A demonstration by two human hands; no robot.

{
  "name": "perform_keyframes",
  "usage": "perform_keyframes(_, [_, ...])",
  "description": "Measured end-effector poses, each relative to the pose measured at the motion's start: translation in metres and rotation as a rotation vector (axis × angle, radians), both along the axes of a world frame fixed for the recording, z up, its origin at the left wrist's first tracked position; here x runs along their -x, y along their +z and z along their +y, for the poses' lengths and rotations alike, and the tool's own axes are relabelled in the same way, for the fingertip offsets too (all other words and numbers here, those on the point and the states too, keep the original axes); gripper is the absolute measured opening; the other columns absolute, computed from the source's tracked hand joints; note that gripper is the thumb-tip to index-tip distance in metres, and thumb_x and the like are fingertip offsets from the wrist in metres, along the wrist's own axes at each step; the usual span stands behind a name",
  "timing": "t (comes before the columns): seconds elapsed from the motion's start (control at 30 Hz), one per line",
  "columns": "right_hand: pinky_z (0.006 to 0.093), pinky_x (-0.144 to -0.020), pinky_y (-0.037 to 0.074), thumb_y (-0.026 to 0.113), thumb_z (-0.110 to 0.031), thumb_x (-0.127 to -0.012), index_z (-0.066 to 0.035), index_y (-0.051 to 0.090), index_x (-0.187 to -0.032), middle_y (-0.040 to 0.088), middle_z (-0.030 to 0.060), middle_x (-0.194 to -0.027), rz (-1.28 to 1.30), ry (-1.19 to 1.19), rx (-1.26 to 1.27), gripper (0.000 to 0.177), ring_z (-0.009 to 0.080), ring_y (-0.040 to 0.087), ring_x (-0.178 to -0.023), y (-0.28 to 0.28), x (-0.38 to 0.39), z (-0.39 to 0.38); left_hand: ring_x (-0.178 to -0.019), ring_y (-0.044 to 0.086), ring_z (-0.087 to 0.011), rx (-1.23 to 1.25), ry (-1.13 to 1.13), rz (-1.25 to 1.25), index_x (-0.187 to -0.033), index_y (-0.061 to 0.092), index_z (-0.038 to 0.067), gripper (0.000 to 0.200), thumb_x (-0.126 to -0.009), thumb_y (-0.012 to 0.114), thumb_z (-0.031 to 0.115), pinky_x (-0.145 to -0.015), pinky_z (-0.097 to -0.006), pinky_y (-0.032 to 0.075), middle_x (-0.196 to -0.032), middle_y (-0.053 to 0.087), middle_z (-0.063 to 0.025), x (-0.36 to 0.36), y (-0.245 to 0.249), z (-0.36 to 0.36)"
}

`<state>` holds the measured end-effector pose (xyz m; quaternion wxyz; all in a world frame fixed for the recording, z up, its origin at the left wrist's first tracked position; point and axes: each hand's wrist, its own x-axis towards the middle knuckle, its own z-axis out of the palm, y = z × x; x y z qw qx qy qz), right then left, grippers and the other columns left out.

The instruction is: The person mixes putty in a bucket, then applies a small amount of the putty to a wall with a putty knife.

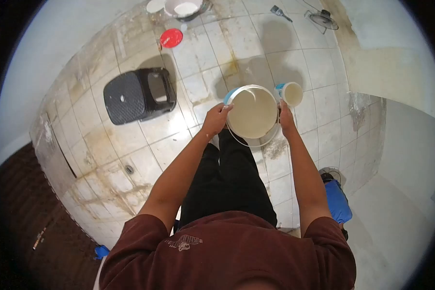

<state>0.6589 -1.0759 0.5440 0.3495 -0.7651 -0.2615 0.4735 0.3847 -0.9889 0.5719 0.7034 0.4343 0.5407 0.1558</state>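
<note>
A large round bucket (253, 112) of cream-coloured paint, with a thin wire handle hanging along its near side, is held up in front of my legs. My left hand (217, 118) grips its left rim, with the thumb over the edge and white smears on the fingers. On the right side, my right hand (286, 116) is closed at the bucket's edge and against a smaller container (293, 94) with a blue label and a pale inside. Which of the two its fingers hold more firmly is hard to tell.
A black plastic stool (124, 98) lies on the tiled floor at the left. Beyond it are a red lid (171, 38) and a basin (183, 7). A brush (281, 13) and a small fan (323, 20) sit at the far right; a blue bag (338, 202) is near the right wall.
</note>
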Motion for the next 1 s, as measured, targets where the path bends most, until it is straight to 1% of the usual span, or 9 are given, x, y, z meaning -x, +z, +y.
perform_keyframes(0.07, [0.0308,-0.099,0.034,0.029,-0.043,-0.100,0.001,0.045,-0.132,0.053,0.0143,-0.124,0.175,-0.100,0.060,0.057,0.0194,0.047,-0.114,-0.004,0.002,-0.027,-0.074,0.062,-0.0230,0.051,-0.038,0.025,-0.094,0.062,-0.002,0.046,-0.089,0.054,0.043,-0.070,-0.0358,0.049,-0.078,0.063,-0.0149,0.003,-0.022,-0.028])
perform_keyframes(0.3, [0.0314,-0.099,0.035,0.031,-0.044,-0.099,0.004,0.047,-0.129,0.056,0.0146,-0.121,0.137,-0.053,0.143,0.058,0.0223,0.051,-0.112,-0.042,-0.019,-0.128,-0.067,0.058,-0.0265,-0.064,-0.042,0.113,-0.090,0.061,0.000,0.046,-0.085,0.058,0.046,-0.064,-0.0376,0.045,-0.072,0.059,-0.0163,-0.014,-0.069,-0.136])
perform_keyframes(0.4, [0.0320,-0.100,0.035,0.031,-0.043,-0.099,0.004,0.050,-0.127,0.058,0.0159,-0.118,0.085,0.033,0.183,0.057,0.0246,0.052,-0.111,-0.070,-0.047,-0.174,-0.071,0.064,-0.0188,-0.050,-0.095,0.161,-0.102,0.063,0.001,0.041,-0.088,0.057,0.040,-0.061,-0.0319,0.054,-0.085,0.065,-0.0114,-0.032,-0.080,-0.189])
perform_keyframes(0.53, [0.0329,-0.100,0.035,0.035,-0.046,-0.097,0.004,0.052,-0.125,0.056,0.0182,-0.123,0.142,0.101,0.270,0.060,0.0253,0.051,-0.114,-0.111,-0.095,-0.239,-0.067,0.060,-0.0164,-0.103,-0.089,0.194,-0.102,0.064,0.003,0.040,-0.088,0.058,0.040,-0.059,-0.0301,0.050,-0.078,0.063,-0.0101,-0.069,-0.098,-0.264])
perform_keyframes(0.63, [0.0319,-0.100,0.035,0.037,-0.048,-0.096,0.004,0.050,-0.127,0.054,0.0187,-0.127,0.147,0.171,0.306,0.062,0.0245,0.050,-0.117,-0.130,-0.134,-0.286,-0.066,0.058,-0.0157,0.131,0.039,0.122,-0.098,0.064,0.002,0.041,-0.088,0.058,0.041,-0.060,-0.0302,0.050,-0.076,0.062,-0.0096,-0.111,-0.110,-0.325])
perform_keyframes(0.67, [0.0311,-0.101,0.034,0.037,-0.047,-0.097,0.004,0.049,-0.128,0.054,0.0181,-0.127,0.018,0.134,0.291,0.061,0.0237,0.049,-0.118,-0.093,-0.119,-0.291,-0.065,0.058,-0.0154,0.032,0.037,0.144,-0.097,0.063,0.001,0.042,-0.088,0.058,0.041,-0.059,-0.0305,0.049,-0.075,0.061,-0.0087,-0.123,-0.118,-0.345])
perform_keyframes(0.77, [0.0317,-0.101,0.034,0.036,-0.048,-0.097,0.003,0.049,-0.130,0.055,0.0170,-0.127,0.156,0.248,0.183,0.062,0.0237,0.049,-0.118,-0.148,-0.177,-0.349,-0.068,0.058,-0.0153,0.060,0.036,0.098,-0.097,0.063,0.000,0.043,-0.087,0.058,0.042,-0.061,-0.0310,0.050,-0.076,0.061,-0.0084,-0.157,-0.149,-0.393])
perform_keyframes(0.83, [0.0320,-0.101,0.034,0.034,-0.049,-0.097,0.003,0.048,-0.130,0.054,0.0163,-0.128,0.114,0.214,0.323,0.063,0.0238,0.049,-0.118,-0.173,-0.208,-0.387,-0.068,0.058,-0.0169,0.074,0.031,0.093,-0.097,0.063,0.001,0.043,-0.086,0.060,0.042,-0.063,-0.0322,0.049,-0.076,0.061,-0.0099,-0.183,-0.178,-0.432])
perform_keyframes(1.0, [0.0341,-0.090,0.041,0.028,-0.066,-0.091,-0.004,0.048,-0.128,0.057,0.0093,-0.115,0.061,0.208,0.440,0.075,0.0209,0.054,-0.102,-0.205,-0.264,-0.449,-0.068,0.059,-0.0235,-0.042,-0.100,0.197,-0.096,0.061,0.000,0.046,-0.081,0.065,0.043,-0.065,-0.0366,0.046,-0.074,0.060,-0.0156,-0.239,-0.223,-0.499])
